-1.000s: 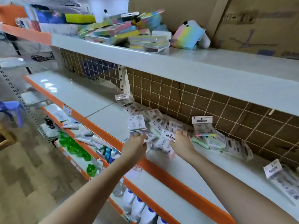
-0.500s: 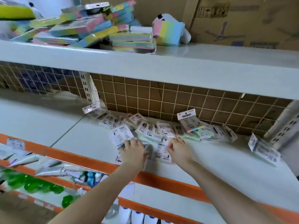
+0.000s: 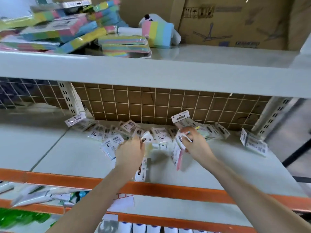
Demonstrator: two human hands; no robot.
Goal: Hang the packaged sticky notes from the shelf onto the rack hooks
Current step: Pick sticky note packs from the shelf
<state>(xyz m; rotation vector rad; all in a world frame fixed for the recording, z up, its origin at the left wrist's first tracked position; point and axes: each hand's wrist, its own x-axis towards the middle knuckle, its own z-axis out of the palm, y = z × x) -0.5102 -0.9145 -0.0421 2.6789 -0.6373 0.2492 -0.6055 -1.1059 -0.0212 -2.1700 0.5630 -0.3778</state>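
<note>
The packaged sticky notes [image 3: 161, 133] are spread in a loose row along the back edge of the shelf [image 3: 235, 167], against the wire grid backing [image 3: 134, 105]. One packet [image 3: 178, 153] is lifted clear by the right hand [image 3: 196, 145], its fingers clamped on the upper part, so the long axis hangs down toward the front edge, pink pad lowest. Another packet [image 3: 143, 169] is held by the left hand [image 3: 130, 153]; fingers are curled round it, and its header card dangles below the wrist, near the orange front edge. More may be bunched in that hand, though blur leaves this uncertain.

The remaining pile lies just beyond both sets of fingers, toward the back edge; the right hand is judged nearer to the upright packet [image 3: 182, 118] leaning on the grid. A further packet [image 3: 254, 143] is seen by the right upright, well apart from the rest. No rack hooks are seen, so the carry to them cannot be judged.

On the upper shelf [image 3: 151, 71], stacks of coloured note pads [image 3: 124, 46] are heaped at the left, with a cardboard box [image 3: 235, 22] behind. Lower shelves hold blurred goods.
</note>
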